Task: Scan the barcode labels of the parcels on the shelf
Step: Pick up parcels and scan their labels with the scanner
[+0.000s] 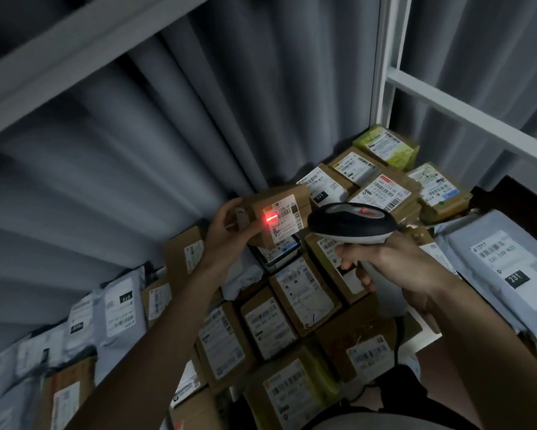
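Brown cardboard box [270,217] being gripped at its left end by the left hand [226,226], fingers curled round it, lifted at centre frame above the packed parcels. Squeezing the handle of the handheld barcode scanner [351,225] with the right hand [394,262], fingers wrapped tight. Throwing a red scan line [269,219] onto the white shipping label [284,220]. Judging by this, scanning one parcel mid-task; next, probably setting it down and picking another unscanned one. Label print staying too small to read; lower left grey mailer bags [118,308] blurring out; shelf surface hiding under boxes.
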